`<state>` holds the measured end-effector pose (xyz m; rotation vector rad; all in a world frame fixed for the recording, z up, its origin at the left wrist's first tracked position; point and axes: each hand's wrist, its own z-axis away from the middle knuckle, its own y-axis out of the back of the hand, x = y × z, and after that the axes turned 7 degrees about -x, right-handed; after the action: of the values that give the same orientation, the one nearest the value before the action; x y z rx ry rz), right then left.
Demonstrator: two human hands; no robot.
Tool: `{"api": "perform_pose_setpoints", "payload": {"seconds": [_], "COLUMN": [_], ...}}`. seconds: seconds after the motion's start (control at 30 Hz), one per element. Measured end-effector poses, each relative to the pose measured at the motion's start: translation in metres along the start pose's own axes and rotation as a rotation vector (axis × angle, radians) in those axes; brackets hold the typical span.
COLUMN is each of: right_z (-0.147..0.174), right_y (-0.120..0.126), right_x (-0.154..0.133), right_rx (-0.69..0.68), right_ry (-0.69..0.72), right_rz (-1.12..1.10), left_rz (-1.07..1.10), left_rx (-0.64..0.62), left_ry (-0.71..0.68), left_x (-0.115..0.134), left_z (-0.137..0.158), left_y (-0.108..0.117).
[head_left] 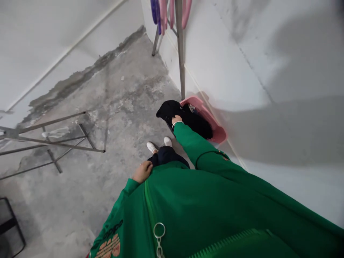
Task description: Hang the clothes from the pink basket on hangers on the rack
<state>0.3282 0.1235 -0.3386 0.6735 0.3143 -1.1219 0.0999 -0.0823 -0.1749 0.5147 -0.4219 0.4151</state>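
A black garment (pixel 197 122) lies bunched in a pink plastic basket (pixel 220 133) against the wall, with one end hanging over the near-left rim. My right hand (pixel 176 119) reaches down to it, its fingers closed on the black cloth. Some patterned cloth (pixel 191 107) shows beside the garment inside the basket; the rest of the contents is hidden. My left hand (pixel 143 172) is low beside my dark trousers, at the hem of my green jacket. Its fingers are curled together and no object shows in them.
A metal post (pixel 180 53) of a stand rises behind the basket, with pink and purple hangers (pixel 162 16) at its top. Another metal folding frame (pixel 53 139) lies left on the concrete floor (pixel 115 200). A black-framed object (pixel 12 225) stands lower left.
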Motion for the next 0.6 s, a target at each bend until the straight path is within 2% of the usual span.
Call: {"api": "perform_pose_setpoints", "payload": {"seconds": [0.1,0.2,0.3,0.37,0.47,0.53,0.6], "right_z": [0.043,0.099,0.157,0.194,0.247,0.279,0.305], "right_y": [0.025,0.061,0.098,0.115,0.121,0.115,0.105], "right_x": [0.001,-0.002,-0.015,-0.030,-0.059,-0.079,-0.100], "right_rx": [-0.018,-0.048,-0.091,-0.184,-0.383,-0.461,-0.470], "right_ry": [0.072,0.190,0.337,0.455,0.600,0.655,0.709], "right_rz": [-0.096,-0.189,-0.289,-0.462,-0.692,-0.690,-0.641], "left_rz": [-0.006,-0.009,-0.001,0.010,0.036,0.088,0.209], "left_rx": [0.017,0.053,0.107,0.154,0.254,0.320,0.387], "left_ry": [-0.063,-0.152,-0.241,-0.302,-0.522,-0.679,-0.728], "left_x": [0.020,0.040,0.059,0.075,0.102,0.118,0.129], "left_z": [-0.004,-0.008,-0.012,-0.014,-0.014,-0.006,0.010], "left_y": [0.000,0.004,0.012,0.019,0.030,0.038,0.047]}}
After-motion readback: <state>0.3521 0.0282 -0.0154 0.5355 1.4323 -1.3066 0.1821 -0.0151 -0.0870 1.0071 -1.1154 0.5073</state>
